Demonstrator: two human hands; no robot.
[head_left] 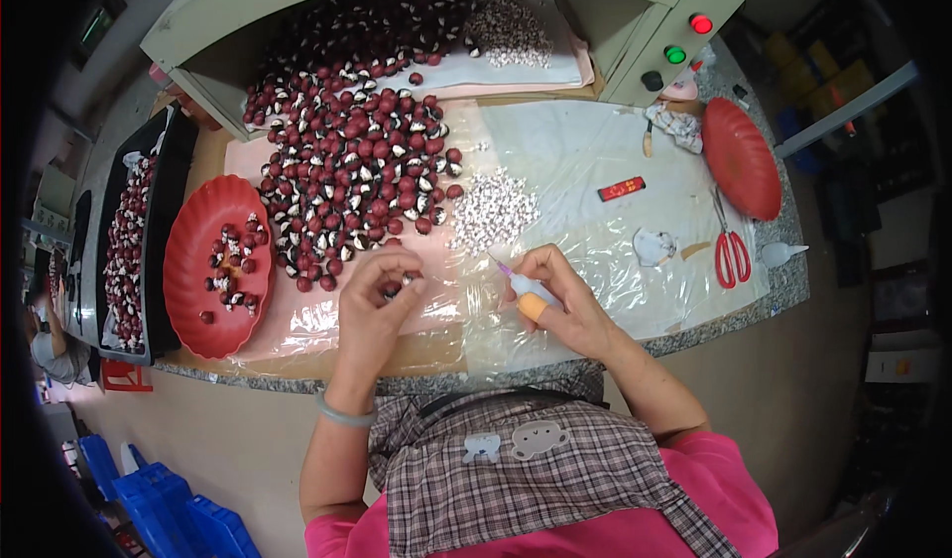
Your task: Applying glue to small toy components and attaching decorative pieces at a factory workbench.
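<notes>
"Hands first: what is the left one doing?"

"The left hand is curled, thumb and fingertips pinched on a small dark red ball, which sits partly hidden among the fingers, just above the clear plastic sheet."

"And the right?"

"The right hand is partly closed around a small white squeeze bottle. Something orange shows by the thumb; I can't tell whether it belongs to the bottle or covers a digit."

"Where does the nozzle point?"

"Its purple nozzle and thin needle aim up and left, at the near edge of a pile of tiny white pieces. I can't tell whether the tip touches one."

"What lies about the left hand?"

"Beyond it spreads a heap of red, black and white balls, reaching back under the pale metal housing. To its left, a scalloped red tray holds a few more."

"And past the right hand?"

"Red-handled scissors lie near the table's right edge, with an oval red dish behind them."
</notes>
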